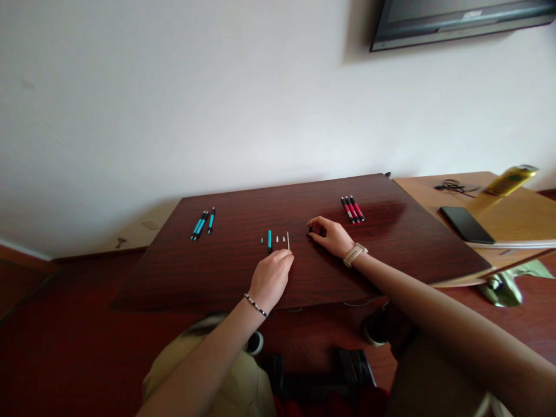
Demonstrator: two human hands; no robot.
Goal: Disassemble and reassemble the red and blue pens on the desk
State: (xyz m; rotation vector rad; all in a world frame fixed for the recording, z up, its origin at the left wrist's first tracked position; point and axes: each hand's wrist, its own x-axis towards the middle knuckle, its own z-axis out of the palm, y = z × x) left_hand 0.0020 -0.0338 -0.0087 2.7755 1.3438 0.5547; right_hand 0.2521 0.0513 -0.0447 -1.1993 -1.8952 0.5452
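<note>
My left hand (pixel 271 277) is closed, its fingertips pinching the lower end of a thin white pen refill (pixel 288 240) at the table's middle. Left of the refill, small pen parts form a row: a blue pen barrel (pixel 270 238), a small blue piece (pixel 262 240) and two little white pieces (pixel 277 238). A tiny dark part, perhaps a spring (pixel 293 237), lies just right of the refill. My right hand (pixel 330 234) rests farther right, thumb and fingers closed on a small black pen part (pixel 310 229), mostly covered by the fingers.
Several blue pens (pixel 202 225) lie on the dark wooden table (pixel 234 211) at left, several pink pens (pixel 353 209) at right. A lighter desk (pixel 512 217) adjoins, bearing a phone (pixel 466 225), a black cable (pixel 456 186) and a yellow can (pixel 509 180). A wall-mounted screen (pixel 460 23) hangs above.
</note>
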